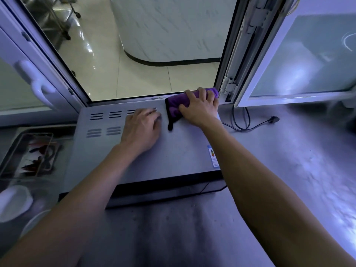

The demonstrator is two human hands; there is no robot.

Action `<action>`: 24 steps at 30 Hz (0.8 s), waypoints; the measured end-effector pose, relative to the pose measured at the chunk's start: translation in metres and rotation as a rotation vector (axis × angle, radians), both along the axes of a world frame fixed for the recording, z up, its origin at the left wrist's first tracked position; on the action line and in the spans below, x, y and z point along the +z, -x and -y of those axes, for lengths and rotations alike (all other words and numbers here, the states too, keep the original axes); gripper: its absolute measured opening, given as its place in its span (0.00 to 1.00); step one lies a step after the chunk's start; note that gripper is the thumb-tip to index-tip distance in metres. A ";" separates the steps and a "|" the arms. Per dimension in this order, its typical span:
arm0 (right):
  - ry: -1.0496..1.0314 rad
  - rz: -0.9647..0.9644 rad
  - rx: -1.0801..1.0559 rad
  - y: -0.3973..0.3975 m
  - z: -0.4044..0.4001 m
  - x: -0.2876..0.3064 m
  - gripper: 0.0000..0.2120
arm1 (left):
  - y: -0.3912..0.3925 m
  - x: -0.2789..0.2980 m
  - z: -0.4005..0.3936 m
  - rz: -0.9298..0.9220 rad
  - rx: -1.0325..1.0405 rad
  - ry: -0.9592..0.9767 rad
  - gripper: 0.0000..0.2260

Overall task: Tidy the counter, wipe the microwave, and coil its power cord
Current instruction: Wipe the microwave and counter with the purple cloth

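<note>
Right now the right hand (pixel 199 109) is pressing a bunched purple cloth with black trim (pixel 174 106) onto the far right corner of the grey metal microwave's top (pixel 173 151), fingers curled over it. The left hand (pixel 141 130) is lying flat beside it, holding nothing. The black power cord (pixel 248 122) is lying uncoiled on the counter (pixel 289 160) just right of the microwave, nearer the right hand, its plug end trailing off rightward.

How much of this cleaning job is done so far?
Wiping is in hand: the right hand presses a purple cloth on the microwave top, while the left hand rests flat beside it. The power cord lies loose on the counter, not yet coiled.
</note>
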State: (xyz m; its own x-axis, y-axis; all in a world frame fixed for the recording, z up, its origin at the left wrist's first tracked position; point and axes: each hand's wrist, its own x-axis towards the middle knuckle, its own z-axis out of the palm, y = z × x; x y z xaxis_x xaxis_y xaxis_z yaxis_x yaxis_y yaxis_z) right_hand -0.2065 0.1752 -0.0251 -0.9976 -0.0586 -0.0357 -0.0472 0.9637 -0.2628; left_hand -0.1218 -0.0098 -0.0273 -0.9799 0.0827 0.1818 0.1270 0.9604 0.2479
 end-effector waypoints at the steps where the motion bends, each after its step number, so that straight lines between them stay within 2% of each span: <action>1: 0.003 -0.003 0.003 0.002 0.000 -0.001 0.29 | 0.000 -0.001 0.000 -0.006 -0.005 0.003 0.13; 7: 0.000 0.005 0.034 -0.019 -0.001 0.001 0.29 | -0.018 0.003 0.001 0.025 -0.013 0.005 0.14; 15: 0.053 0.000 0.048 -0.105 0.012 -0.005 0.29 | -0.079 0.005 0.014 0.033 -0.038 0.051 0.14; 24: 0.018 -0.010 0.056 -0.187 0.013 -0.005 0.29 | -0.120 0.005 0.055 0.025 -0.023 -0.010 0.13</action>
